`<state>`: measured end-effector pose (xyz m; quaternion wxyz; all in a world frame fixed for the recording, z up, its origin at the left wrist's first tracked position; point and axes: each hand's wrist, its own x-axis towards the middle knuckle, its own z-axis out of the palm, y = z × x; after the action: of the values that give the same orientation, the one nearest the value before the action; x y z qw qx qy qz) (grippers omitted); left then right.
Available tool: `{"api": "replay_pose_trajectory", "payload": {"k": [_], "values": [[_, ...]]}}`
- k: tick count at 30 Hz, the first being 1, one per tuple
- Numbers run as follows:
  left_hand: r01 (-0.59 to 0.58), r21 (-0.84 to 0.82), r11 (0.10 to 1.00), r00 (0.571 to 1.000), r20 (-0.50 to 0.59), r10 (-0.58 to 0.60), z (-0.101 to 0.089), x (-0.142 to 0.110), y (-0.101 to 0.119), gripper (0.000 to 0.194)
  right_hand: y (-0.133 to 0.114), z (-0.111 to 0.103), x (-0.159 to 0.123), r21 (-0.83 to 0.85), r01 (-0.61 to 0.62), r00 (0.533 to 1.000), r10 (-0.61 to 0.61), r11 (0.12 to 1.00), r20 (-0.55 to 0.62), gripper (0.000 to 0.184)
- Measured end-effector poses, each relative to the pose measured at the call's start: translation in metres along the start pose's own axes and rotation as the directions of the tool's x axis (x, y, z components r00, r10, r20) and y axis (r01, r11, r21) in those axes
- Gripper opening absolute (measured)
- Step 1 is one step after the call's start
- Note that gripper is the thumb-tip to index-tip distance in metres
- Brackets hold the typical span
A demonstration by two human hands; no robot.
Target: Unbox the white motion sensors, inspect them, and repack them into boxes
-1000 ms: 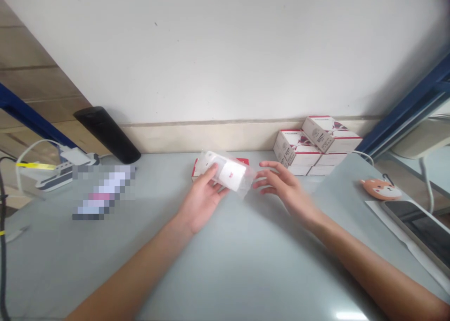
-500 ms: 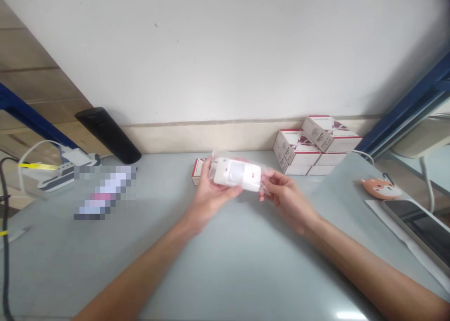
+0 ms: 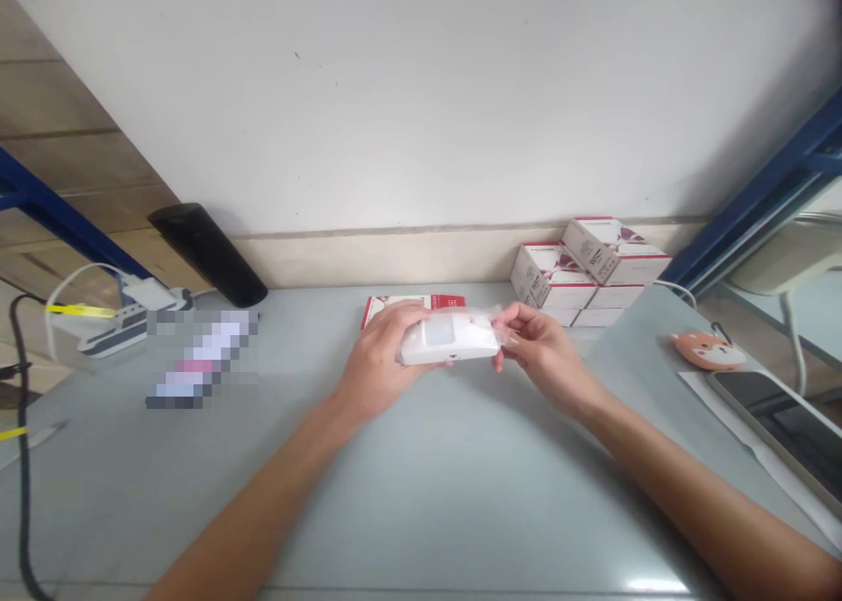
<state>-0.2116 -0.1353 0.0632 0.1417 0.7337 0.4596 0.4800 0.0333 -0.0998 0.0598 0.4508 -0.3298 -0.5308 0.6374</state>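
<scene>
Hands: 2 together on 1 item, left hand (image 3: 376,357) curled around one end, right hand (image 3: 538,355) pinching the other end between its fingertips (image 3: 505,331)

Held item: white plastic motion sensor (image 3: 453,345) in a clear plastic bag (image 3: 501,317), held low over the grey table (image 3: 460,482), left of the stacked white cartons (image 3: 558,287)

Handling: probably light and stiff; the bag looks slippery, so the firm body through the plastic seems the best hold, sparing the lens window

Nearby: red-and-white flat box (image 3: 413,303) just left of the cartons, behind the sensor

Rest: right of the cartons, orange fox-faced pouch (image 3: 709,351), phone (image 3: 769,430); far left of them, power strip (image 3: 124,329), black cylinder (image 3: 207,254), pixelated object (image 3: 201,360)
</scene>
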Motion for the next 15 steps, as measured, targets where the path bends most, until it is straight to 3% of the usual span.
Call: {"api": "replay_pose_trajectory", "payload": {"k": [7,10,13,15], "values": [[-0.058,0.054,0.997,0.983,0.176,0.048,0.002,-0.005,0.005,0.058,0.004,-0.007,0.003,-0.275,0.117,0.992,-0.127,0.954,-0.019,0.038],[0.038,0.015,0.999,0.976,0.212,-0.040,0.003,-0.006,0.007,0.053,0.006,-0.006,0.004,-0.323,0.113,0.992,-0.123,0.939,-0.010,0.044],[0.174,-0.087,0.981,0.971,0.180,-0.157,0.005,-0.006,0.010,0.044,0.007,-0.005,0.004,-0.394,0.112,0.993,-0.122,0.912,0.001,0.047],[0.303,-0.179,0.936,0.946,0.177,-0.273,0.006,-0.004,0.012,0.044,0.007,-0.003,0.003,-0.438,0.121,0.991,-0.132,0.891,0.006,0.047]]}}
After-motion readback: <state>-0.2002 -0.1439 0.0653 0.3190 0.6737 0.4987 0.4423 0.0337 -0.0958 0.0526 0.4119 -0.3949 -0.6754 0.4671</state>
